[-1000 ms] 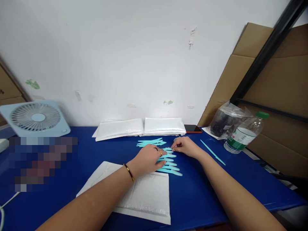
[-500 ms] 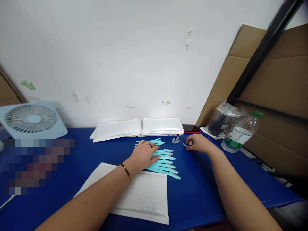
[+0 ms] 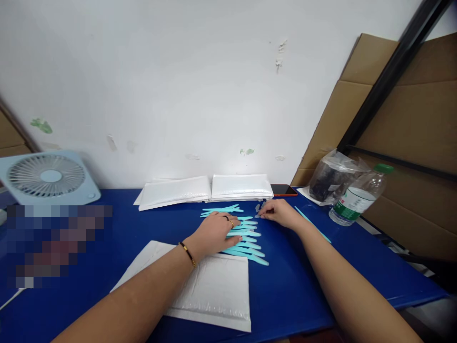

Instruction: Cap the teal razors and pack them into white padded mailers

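Note:
Slim turquoise eyebrow razors (image 3: 247, 239) lie fanned in a row on the blue table, several with clear caps at their right-hand ends. My left hand (image 3: 214, 232) rests over their left ends, fingers stretched out and apart. Just beyond the row's far end, my right hand (image 3: 279, 212) pinches a small clear blade cap (image 3: 257, 216) close to the tip of the uppermost razor. Loose clear caps (image 3: 257, 207) lie right behind those fingertips. More turquoise razors (image 3: 223, 209) are crossed together behind my left hand. Another razor (image 3: 314, 225) lies alone, right of my right forearm.
A white padded mailer (image 3: 214, 290) lies under my left forearm. Stacked mailers (image 3: 241, 186) line the wall beside a phone (image 3: 284, 190). At right stand a water bottle (image 3: 357, 200) and a bagged dark object (image 3: 323, 178). A light-blue fan (image 3: 51, 176) stands at left.
My right hand has moved left with the clear cap, to the razor tips. My left hand has shifted slightly towards me. The lone razor at right now shows beside my forearm.

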